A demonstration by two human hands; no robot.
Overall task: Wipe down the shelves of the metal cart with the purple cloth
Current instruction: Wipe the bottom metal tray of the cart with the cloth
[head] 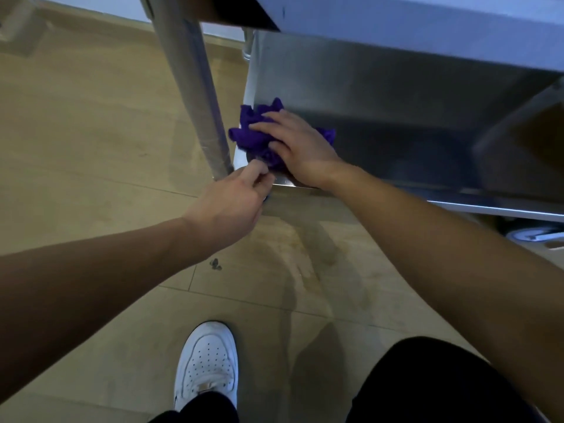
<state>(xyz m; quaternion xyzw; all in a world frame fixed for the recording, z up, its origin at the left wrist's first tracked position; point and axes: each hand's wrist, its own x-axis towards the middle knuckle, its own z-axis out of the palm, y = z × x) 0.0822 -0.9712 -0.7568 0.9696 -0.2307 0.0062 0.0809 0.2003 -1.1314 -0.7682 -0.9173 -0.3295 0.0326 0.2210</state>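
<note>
Right grip (299,145) flat on crumpled purple cloth (250,135) atop smooth steel shelf (381,117).

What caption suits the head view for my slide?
Right hand presses purple cloth on lower cart shelf; left hand at shelf corner.

No legible text, label or brand, perhaps through blur

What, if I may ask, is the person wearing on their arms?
Nothing visible: the left forearm and the right forearm are bare up to the frame edge, with no sleeves, watch or bracelet; no gloves or rings show either.
</note>
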